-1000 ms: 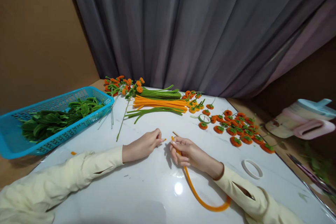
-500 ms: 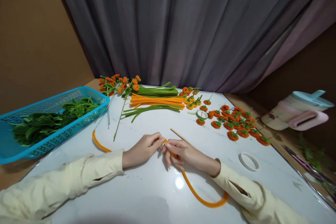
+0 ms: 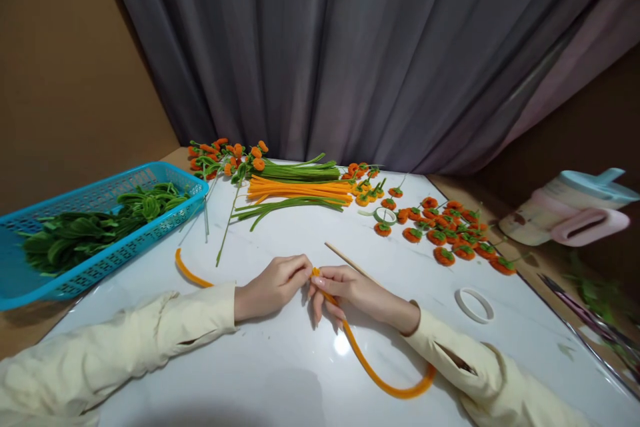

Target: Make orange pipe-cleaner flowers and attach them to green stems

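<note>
An orange chenille stem [image 3: 373,373] is pinched between my two hands near the middle of the white table. My left hand [image 3: 277,283] is closed on its small folded end, with thumb and forefinger together. Facing it, my right hand [image 3: 353,290] pinches the same spot, its lower fingers hanging loosely. From there the stem runs under the right palm and curves round to my right forearm. Another orange length [image 3: 191,272] pokes out beside my left sleeve; whether it is the same stem is hidden. A thin wooden stick [image 3: 345,257] lies just behind my right hand.
A blue basket [image 3: 100,260] of green leaf pieces stands left. Orange chenille stems [image 3: 300,191], green stems [image 3: 300,172] and small orange pumpkin shapes [image 3: 443,256] lie at the back. A white ring [image 3: 474,305], a tumbler [image 3: 570,210] and scissors [image 3: 580,310] are right.
My right hand's lower fingers have shifted slightly, and the stem's trailing part beneath them shows a little more. Both hands keep their pinch in nearly the same place.
</note>
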`<state>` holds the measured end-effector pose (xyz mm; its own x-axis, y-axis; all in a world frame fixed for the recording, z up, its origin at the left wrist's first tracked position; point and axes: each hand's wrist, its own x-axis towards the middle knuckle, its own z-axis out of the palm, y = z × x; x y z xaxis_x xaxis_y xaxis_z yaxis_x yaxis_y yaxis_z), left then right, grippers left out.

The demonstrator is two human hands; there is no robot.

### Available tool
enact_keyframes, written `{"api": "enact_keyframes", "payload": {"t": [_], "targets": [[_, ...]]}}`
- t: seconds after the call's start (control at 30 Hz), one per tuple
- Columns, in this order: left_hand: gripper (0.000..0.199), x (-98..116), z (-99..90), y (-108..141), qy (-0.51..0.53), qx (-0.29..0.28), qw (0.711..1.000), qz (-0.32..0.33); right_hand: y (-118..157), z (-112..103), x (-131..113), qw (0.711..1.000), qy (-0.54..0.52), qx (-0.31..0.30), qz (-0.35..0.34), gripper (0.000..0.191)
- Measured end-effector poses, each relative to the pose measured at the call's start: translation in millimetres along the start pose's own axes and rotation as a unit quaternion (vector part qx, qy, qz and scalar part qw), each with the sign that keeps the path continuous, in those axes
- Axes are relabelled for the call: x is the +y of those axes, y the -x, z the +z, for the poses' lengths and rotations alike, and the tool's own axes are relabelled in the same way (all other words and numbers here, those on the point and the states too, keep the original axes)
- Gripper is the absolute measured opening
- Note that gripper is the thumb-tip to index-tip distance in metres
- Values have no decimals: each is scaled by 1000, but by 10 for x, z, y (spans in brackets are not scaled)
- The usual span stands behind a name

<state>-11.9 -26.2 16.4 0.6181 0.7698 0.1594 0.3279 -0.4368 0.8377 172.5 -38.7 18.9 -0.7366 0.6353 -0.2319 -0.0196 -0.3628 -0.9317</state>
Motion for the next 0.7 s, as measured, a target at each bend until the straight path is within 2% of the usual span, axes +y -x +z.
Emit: {"api": "enact_keyframes", "payload": {"t": [0.3,0.5,0.7], "targets": [[24,-1,20,10,-20,19,1000,8,-5,-22,24,1000,-3,3,-3,28],[23,-29,35,3,-32,36,999,12,-23,-33,50,1000,-4,6,-29,29],[26,6,7,-13,-5,24,999,-24,-25,-45,54,999,-9,0,-33,28]]}}
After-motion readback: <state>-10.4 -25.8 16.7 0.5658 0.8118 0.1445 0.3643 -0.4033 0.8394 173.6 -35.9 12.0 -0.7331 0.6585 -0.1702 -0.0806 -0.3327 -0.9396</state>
